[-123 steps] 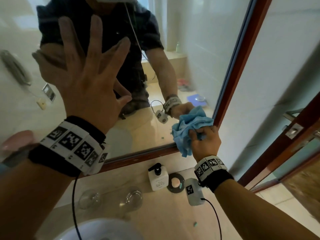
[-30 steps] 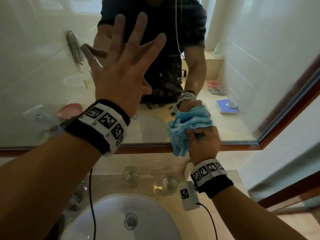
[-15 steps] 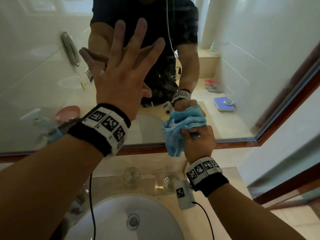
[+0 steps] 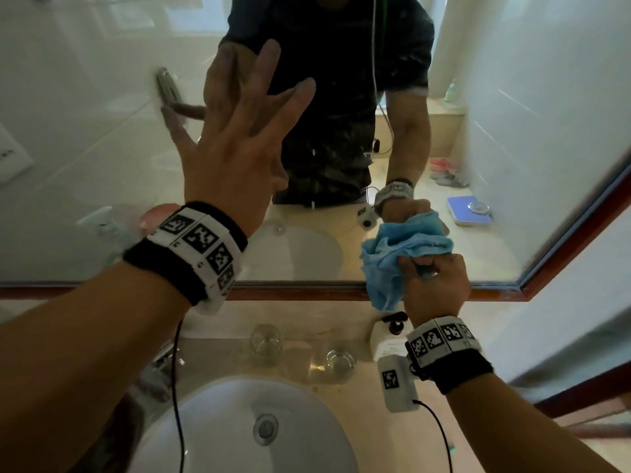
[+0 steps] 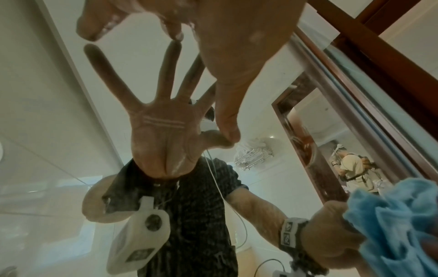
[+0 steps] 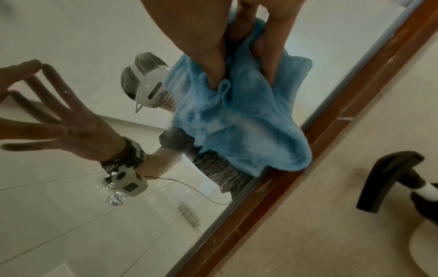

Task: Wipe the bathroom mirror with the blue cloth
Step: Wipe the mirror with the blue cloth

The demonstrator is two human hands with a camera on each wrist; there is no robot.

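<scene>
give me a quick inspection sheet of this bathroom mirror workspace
surface: beige stone counter with white basin.
job's things: crumpled blue cloth against wood-framed mirror, low right, overlapping the frame.
clutter: two clear glasses, white pump bottle.
grippers: left hand spread open, fingertips at the glass; right hand grips the cloth.
cables: black wire from the left wrist, another from the right.
surroundings: white tiled wall.
</scene>
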